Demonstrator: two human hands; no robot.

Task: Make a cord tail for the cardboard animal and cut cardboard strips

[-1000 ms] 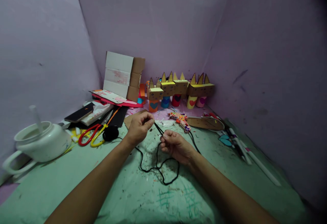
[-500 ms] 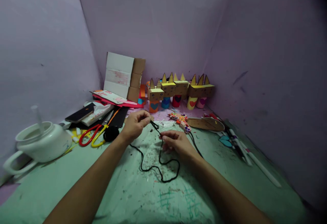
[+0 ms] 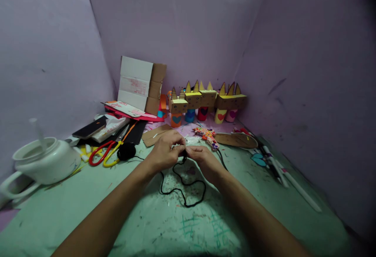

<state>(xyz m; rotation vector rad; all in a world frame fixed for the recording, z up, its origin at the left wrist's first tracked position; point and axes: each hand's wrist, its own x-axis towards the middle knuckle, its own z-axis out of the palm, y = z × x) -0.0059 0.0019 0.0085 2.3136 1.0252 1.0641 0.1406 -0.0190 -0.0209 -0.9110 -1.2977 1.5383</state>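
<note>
The left hand (image 3: 166,152) and the right hand (image 3: 203,159) are meeting above the middle of the green table (image 3: 88,198), fingertips almost touching each other. Both hands are closing narrowly, thumb and fingers pinching the same short stretch of black string (image 3: 204,190) between them. The rest of the string is hanging down from the pinch and lying in loose loops on the table just below the hands, between the two forearms. One thin strand is running off leftwards towards a black ball of yarn (image 3: 126,151), which is sitting just left of the left hand. Red and yellow scissors (image 3: 103,155) are lying beside that ball, and a white teapot (image 3: 44,164) is standing further left, well apart from the hands. A flat piece of cardboard (image 3: 154,135) is lying just behind the left hand. A colourful glue gun (image 3: 207,135) is lying near the right hand, on its far side. A row of paper figures (image 3: 205,101) is standing along the back wall, with a cardboard box (image 3: 141,85) leaning to their left
</note>
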